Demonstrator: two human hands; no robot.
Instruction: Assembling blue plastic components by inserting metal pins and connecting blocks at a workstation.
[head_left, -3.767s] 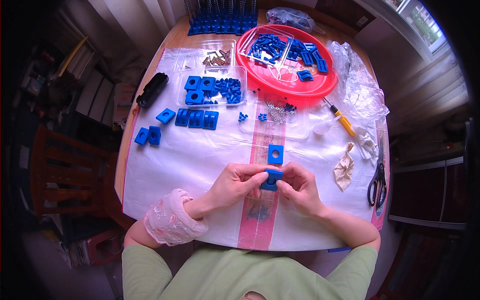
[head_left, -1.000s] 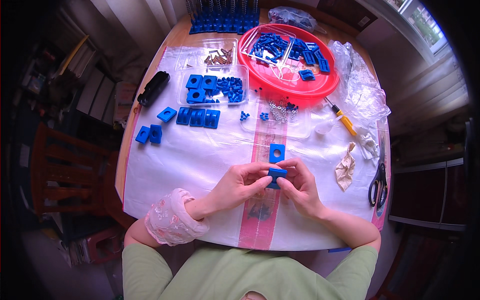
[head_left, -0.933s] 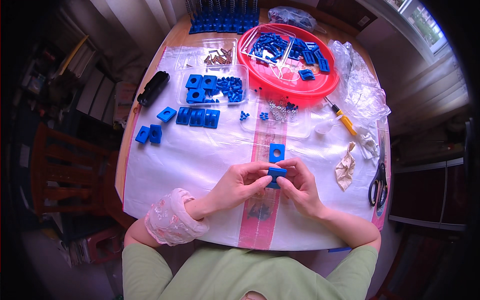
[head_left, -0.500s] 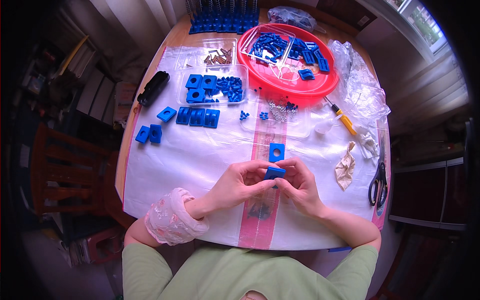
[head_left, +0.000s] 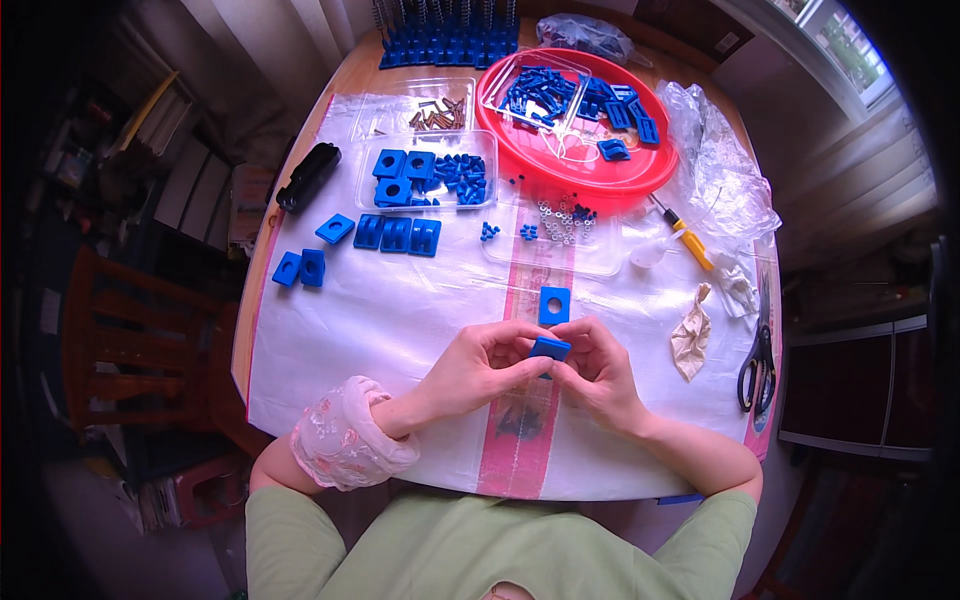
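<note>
Two hands pinching one small blue square block [head_left: 550,348], flat, plastic

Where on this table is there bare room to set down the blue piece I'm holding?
Bare sheet lies left of your left hand, below the row of blue blocks, and between your right hand and the beige glove. Around the red tray it is crowded.

My left hand [head_left: 478,365] and right hand [head_left: 598,372] meet at centre, fingertips pinched together from opposite sides, knuckles raised. Both forearms angle in from below, the left wrist wrapped in a pink lace cuff [head_left: 345,447], the right bare.
</note>
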